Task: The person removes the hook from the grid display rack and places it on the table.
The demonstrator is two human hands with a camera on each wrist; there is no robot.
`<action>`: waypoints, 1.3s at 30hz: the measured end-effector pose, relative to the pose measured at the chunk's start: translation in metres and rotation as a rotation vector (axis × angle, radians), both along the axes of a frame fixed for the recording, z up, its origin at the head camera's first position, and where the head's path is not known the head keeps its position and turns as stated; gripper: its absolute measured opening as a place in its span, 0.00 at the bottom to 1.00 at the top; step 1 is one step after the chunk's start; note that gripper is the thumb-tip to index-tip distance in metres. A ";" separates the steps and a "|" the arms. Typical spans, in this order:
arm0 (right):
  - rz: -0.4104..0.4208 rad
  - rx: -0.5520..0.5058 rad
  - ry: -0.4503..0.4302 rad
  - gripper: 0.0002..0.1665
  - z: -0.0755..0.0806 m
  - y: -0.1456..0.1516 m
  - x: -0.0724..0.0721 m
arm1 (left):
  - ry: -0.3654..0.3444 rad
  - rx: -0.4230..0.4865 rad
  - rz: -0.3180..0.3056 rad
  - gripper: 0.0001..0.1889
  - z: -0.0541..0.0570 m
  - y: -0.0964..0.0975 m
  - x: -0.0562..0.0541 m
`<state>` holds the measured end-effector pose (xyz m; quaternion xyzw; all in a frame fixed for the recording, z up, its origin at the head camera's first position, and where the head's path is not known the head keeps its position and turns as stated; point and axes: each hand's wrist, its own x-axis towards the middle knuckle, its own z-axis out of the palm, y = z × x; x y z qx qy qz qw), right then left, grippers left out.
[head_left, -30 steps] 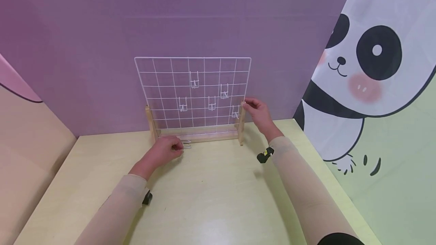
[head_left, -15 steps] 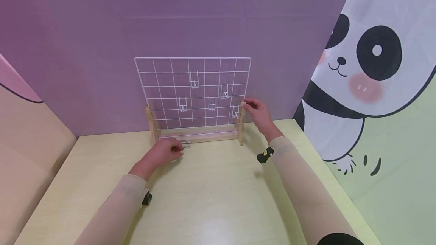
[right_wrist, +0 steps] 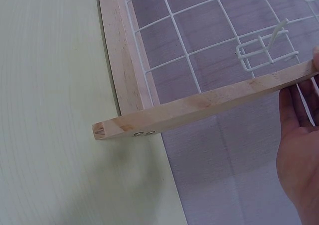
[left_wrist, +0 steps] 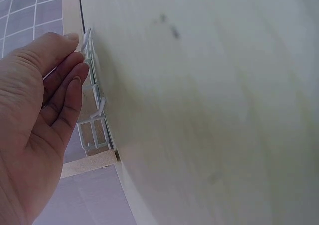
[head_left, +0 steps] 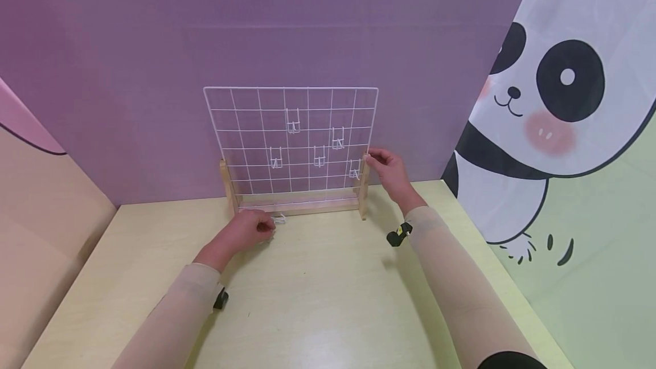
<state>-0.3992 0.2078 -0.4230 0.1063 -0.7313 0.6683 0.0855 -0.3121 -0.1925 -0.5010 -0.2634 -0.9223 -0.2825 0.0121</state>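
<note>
A white wire grid panel stands upright in a wooden stand, with several small white wire hooks hung on it, such as the hook near the right upright. My left hand is low at the stand's left front, thumb and fingertips pinching a white wire hook close to the base. A second wire hook shows below the fingers in the left wrist view. My right hand grips the top of the right wooden upright, thumb in front and fingers behind it.
The stand rests near the back edge of a light wooden table. Behind it is a purple backdrop; on the right stands a wall with a panda picture. The left wooden upright is just behind my left hand.
The wire hook by my left fingertips has turned slightly and its prongs look closer together; the left hand has moved slightly down. My right hand and the grid stay in place.
</note>
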 end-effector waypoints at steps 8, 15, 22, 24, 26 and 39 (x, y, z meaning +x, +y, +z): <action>0.015 -0.016 0.022 0.19 -0.004 0.001 -0.002 | -0.028 0.005 0.011 0.05 -0.004 -0.003 -0.003; 0.016 -0.018 0.023 0.20 -0.005 0.001 -0.003 | -0.049 0.030 0.033 0.06 -0.003 -0.004 -0.001; 0.012 -0.028 0.027 0.20 -0.005 0.001 -0.002 | -0.074 0.066 0.062 0.07 0.001 -0.002 0.003; 0.013 -0.024 0.026 0.20 -0.005 0.001 -0.001 | -0.069 0.080 0.067 0.07 0.002 -0.001 0.004; 0.009 -0.016 0.022 0.20 -0.004 0.000 -0.001 | -0.057 0.097 0.073 0.06 0.004 -0.001 0.004; 0.007 -0.012 0.006 0.20 -0.002 0.000 0.000 | 0.032 0.199 0.119 0.06 0.016 0.002 0.004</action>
